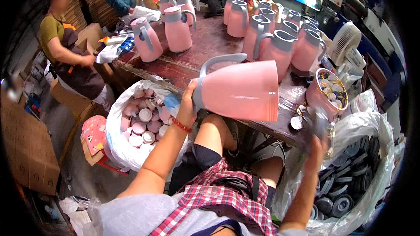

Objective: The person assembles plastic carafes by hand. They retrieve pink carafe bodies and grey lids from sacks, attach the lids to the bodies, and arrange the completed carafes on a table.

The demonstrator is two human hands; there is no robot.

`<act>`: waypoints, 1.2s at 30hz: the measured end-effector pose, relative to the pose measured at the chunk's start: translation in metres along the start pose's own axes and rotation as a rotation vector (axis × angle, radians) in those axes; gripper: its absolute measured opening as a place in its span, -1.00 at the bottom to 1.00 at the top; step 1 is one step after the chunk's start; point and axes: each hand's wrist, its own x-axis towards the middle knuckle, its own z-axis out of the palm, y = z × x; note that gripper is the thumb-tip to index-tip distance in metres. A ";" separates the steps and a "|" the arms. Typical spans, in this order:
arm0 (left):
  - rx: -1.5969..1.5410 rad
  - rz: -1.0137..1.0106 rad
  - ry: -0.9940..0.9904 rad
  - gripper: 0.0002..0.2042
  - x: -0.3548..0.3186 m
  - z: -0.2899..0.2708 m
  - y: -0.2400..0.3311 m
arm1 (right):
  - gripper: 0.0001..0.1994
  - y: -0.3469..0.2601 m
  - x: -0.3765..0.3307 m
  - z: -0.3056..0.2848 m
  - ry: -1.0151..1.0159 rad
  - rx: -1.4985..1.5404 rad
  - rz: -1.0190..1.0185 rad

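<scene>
My left hand (188, 105) is wrapped round the grey neck of a pink jug (238, 89). The jug lies sideways in the air above the table's near edge, its grey handle on top and its base facing right. To the right of that base, my right hand (316, 150) grips a dark grey disc (316, 126), smeared by motion and apart from the jug. Similar dark grey discs (343, 205) fill a clear plastic bag below my right hand. Beside my left forearm, an open white bag (114, 137) holds pink and white lids (145, 114).
Several upright pink jugs (282, 48) crowd the right of the dark red table (205, 39), with others (178, 30) at the left. A pink bucket (315, 94) of small round parts stands at the right, near a white fan (345, 39). Co-workers (70, 57) are around the table.
</scene>
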 end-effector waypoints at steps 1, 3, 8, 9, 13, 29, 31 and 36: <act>-0.007 0.024 -0.035 -0.63 -0.010 0.004 -0.005 | -0.50 -0.010 0.011 0.037 -0.114 0.146 -0.037; 0.089 0.003 0.020 -0.61 -0.024 0.000 -0.005 | -0.49 -0.026 0.025 0.093 -0.254 0.235 -0.144; 0.129 0.026 0.029 -0.58 -0.038 -0.024 0.008 | -0.51 -0.042 0.031 0.144 -0.396 0.355 -0.274; 0.139 0.023 0.033 -0.59 -0.039 -0.030 0.011 | -0.49 -0.042 0.027 0.146 -0.367 0.309 -0.308; 0.153 -0.027 0.064 -0.62 -0.040 -0.034 0.008 | -0.49 -0.034 0.019 0.149 -0.362 0.300 -0.354; 0.170 -0.198 -0.129 -0.60 -0.055 -0.014 0.032 | -0.43 -0.022 0.011 0.129 -0.397 0.257 -0.527; 0.175 -0.270 -0.035 -0.58 -0.054 -0.014 0.030 | -0.45 -0.028 0.016 0.127 -0.403 0.184 -0.669; 0.133 -0.560 0.029 -0.55 -0.056 -0.023 0.028 | -0.46 -0.053 0.026 0.117 -0.549 0.077 -1.043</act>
